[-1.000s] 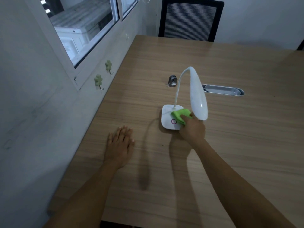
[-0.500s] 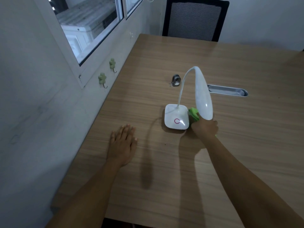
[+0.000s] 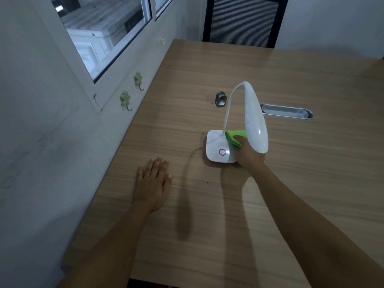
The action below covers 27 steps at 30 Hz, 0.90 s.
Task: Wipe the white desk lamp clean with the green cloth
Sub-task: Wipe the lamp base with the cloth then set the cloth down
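The white desk lamp (image 3: 255, 119) stands mid-table on a square base (image 3: 216, 148) with a pink ring button; its bent neck holds the long head over the base's right side. My right hand (image 3: 249, 155) grips the bunched green cloth (image 3: 234, 137) and presses it on the base's right edge, close to the foot of the neck, under the lamp head. My left hand (image 3: 152, 182) lies flat on the wooden table (image 3: 187, 204), fingers spread, left of the lamp and touching nothing else.
A small metal ring-shaped piece (image 3: 220, 99) stands behind the lamp. A metal cable slot (image 3: 286, 111) is set into the tabletop to the right. The wall with two green clover hooks (image 3: 125, 99) and a window runs along the left edge. A black chair (image 3: 243, 21) stands at the far end.
My right hand has brought the cloth from the table beside the base back up onto the base's right edge near the neck. My left hand has stayed flat.
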Each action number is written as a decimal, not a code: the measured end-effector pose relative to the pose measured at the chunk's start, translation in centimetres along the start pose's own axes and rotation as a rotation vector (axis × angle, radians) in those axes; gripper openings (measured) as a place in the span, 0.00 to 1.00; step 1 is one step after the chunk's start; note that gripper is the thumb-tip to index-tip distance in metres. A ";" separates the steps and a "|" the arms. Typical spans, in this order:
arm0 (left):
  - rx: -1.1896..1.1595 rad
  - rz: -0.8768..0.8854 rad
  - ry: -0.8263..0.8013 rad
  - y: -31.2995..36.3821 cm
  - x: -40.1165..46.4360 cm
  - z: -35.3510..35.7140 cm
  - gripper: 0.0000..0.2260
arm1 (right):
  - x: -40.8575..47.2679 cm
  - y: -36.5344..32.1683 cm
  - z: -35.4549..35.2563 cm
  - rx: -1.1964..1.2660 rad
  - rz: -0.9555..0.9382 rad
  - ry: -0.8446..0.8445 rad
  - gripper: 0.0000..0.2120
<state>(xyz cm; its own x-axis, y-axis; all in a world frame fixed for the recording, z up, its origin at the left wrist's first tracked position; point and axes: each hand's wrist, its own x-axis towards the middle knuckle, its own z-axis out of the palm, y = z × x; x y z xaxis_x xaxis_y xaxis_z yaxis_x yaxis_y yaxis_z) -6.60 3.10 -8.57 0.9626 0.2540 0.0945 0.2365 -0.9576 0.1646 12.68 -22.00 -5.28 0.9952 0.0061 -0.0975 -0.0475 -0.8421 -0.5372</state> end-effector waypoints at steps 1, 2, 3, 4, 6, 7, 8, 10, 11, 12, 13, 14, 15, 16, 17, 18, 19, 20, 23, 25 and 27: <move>0.000 -0.001 0.002 0.0 0.0 0.0 0.24 | -1.3 -1.1 -1.2 -0.020 0.044 -0.016 0.24; -0.001 -0.002 0.001 0.0 0.0 -0.1 0.24 | -3.4 -2.8 -3.1 -0.041 0.087 0.001 0.21; -0.002 -0.003 -0.001 0.0 0.0 -0.1 0.24 | -4.4 -3.4 -4.0 -0.038 0.143 0.030 0.18; -0.001 -0.004 -0.002 0.0 0.0 -0.1 0.24 | -4.8 -3.4 -4.5 -0.021 0.202 0.056 0.17; -0.004 -0.006 -0.002 0.1 0.0 -0.2 0.24 | -5.9 -3.6 -4.5 -0.016 0.189 0.124 0.16; -0.005 -0.009 -0.005 0.1 0.0 -0.2 0.24 | -6.7 -3.8 -4.1 -0.034 0.132 0.140 0.17; -0.003 -0.009 -0.007 0.1 0.0 -0.2 0.24 | -7.5 -4.1 -3.5 -0.071 0.057 0.144 0.18; 0.000 -0.007 -0.010 0.1 0.0 -0.2 0.24 | -8.9 -4.9 -1.7 -0.138 -0.143 0.104 0.17; -0.001 -0.004 -0.013 0.1 0.0 -0.3 0.25 | -9.5 -5.7 -1.0 -0.173 -0.231 0.079 0.15; -0.003 -0.002 -0.018 0.1 -0.1 -0.3 0.25 | -9.7 -6.6 -0.3 -0.210 -0.297 0.059 0.14; -0.007 -0.001 -0.020 0.1 -0.1 -0.3 0.25 | -9.7 -8.0 0.0 -0.251 -0.320 0.049 0.13; -0.010 0.000 -0.022 0.1 -0.1 -0.3 0.25 | -9.0 -9.1 0.5 -0.291 -0.333 0.072 0.12; -0.012 -0.002 -0.026 0.0 -0.1 -0.2 0.25 | -8.4 -10.1 0.7 -0.335 -0.327 0.114 0.12; -0.011 -0.002 -0.033 0.0 0.0 -0.2 0.26 | -7.6 -10.9 0.9 -0.363 -0.308 0.154 0.12; -0.011 -0.002 -0.038 0.0 0.0 -0.2 0.26 | -7.0 -11.6 1.1 -0.368 -0.281 0.139 0.13; -0.013 0.000 -0.038 -0.1 0.0 -0.1 0.26 | -6.6 -12.1 1.2 -0.373 -0.254 0.096 0.16; -0.014 0.001 -0.034 -0.1 0.0 -0.1 0.26 | -6.4 -12.4 1.4 -0.381 -0.220 0.045 0.19; -0.013 0.001 -0.030 -0.2 0.0 -0.1 0.26 | -6.3 -12.4 1.7 -0.392 -0.207 0.036 0.21; -0.004 0.008 -0.019 -0.1 0.0 -0.2 0.26 | -5.9 -12.2 3.0 -0.419 -0.144 0.057 0.19; -0.005 0.005 -0.021 -0.1 0.0 -0.2 0.26 | -6.2 -12.5 3.7 -0.412 -0.116 0.033 0.20; -0.015 0.002 -0.025 -0.1 0.0 -0.2 0.26 | -6.7 -13.6 3.7 -0.365 -0.135 -0.007 0.18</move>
<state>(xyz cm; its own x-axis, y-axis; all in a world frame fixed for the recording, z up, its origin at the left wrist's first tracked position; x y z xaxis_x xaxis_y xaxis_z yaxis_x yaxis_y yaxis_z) -6.61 3.21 -8.42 0.9661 0.2485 0.0704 0.2328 -0.9559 0.1793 6.32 -8.60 -0.46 0.9897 0.1331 -0.0529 0.1191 -0.9699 -0.2123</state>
